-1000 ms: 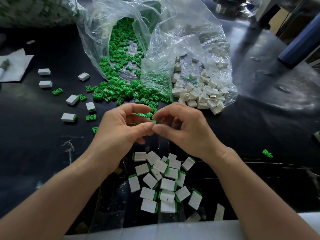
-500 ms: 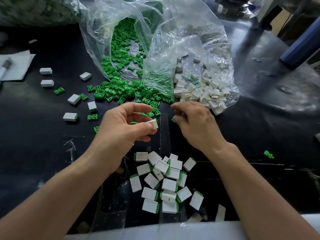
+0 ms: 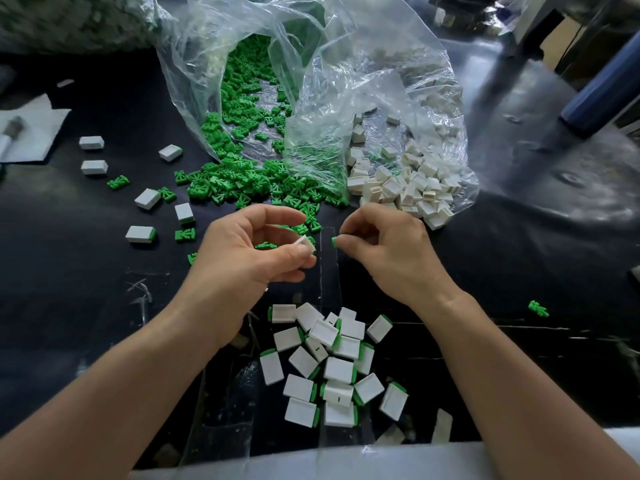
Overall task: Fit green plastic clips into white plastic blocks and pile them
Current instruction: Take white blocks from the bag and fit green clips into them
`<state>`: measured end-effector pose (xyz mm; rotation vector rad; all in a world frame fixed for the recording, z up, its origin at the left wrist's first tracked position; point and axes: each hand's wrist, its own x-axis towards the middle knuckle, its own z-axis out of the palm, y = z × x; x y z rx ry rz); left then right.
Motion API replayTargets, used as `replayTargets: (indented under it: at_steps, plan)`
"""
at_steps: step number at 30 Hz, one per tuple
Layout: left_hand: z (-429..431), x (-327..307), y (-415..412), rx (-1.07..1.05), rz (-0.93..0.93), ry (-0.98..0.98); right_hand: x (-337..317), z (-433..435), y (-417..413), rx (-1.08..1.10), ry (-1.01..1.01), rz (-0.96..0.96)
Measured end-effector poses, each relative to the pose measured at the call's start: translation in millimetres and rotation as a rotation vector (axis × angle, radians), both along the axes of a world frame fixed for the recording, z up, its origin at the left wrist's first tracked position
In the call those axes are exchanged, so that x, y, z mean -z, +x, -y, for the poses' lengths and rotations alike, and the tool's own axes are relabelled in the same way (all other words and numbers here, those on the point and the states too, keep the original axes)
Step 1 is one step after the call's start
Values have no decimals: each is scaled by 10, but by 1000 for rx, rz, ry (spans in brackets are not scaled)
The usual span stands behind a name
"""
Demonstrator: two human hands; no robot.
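Black table (image 3: 502,271), glossy, scuffed and scratched toward the near edge; dim workshop clutter beyond the far edge.

Head view, the only one.

Two clear plastic bags lie on their sides at the far middle of the table. Their mouths face the person, so stock spills within reach.
- Left bag (image 3: 214,81): green clips (image 3: 242,181), small, flat and forked, hard-looking plastic, fanned out onto the table.
- Right bag (image 3: 433,109): white blocks (image 3: 408,188), small matte rectangular shells, some showing an open end.

Left hand (image 3: 249,254) pinches one white block (image 3: 306,243) between thumb and fingertips. One end is angled toward the other hand, likely to present the slot. Right hand (image 3: 391,251) pinches one green clip (image 3: 334,241) between thumb and forefinger, only its tip showing. Block and clip are near but apart, above the table's middle. The clip is not yet in; insertion looks like the step at hand.

Finished pile (image 3: 332,368) sits by the near edge, between the forearms. Each white block there has a green rim at one end; they are loosely heaped, some overlapping. Keeping the pile this close probably saves reach when dropping.

Toward the left edge: loose blocks (image 3: 147,198) and a few clips, some blocks already fitted. One stray clip (image 3: 538,308) lies toward the right edge. White sheet (image 3: 34,133) at the left edge carries a small grey item I cannot identify.
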<state>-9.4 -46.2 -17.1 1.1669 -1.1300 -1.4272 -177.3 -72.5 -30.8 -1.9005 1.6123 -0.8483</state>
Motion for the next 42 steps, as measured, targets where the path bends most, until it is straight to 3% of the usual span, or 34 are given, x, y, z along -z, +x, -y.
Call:
replayTargets:
  at_steps: [4, 8, 28, 42]
  plan:
    - [1, 4, 6, -4, 33, -7, -104, -82, 54, -87, 49, 340]
    - [3, 3, 2, -16, 40, -13, -162, -139, 82, -148, 59, 428]
    - [5, 31, 16, 4, 99, -79, -92, -147, 104, -208, 234, 293]
    - [-23, -13, 52, 32, 179, -163, -187, -222, 117, -349, 34, -26]
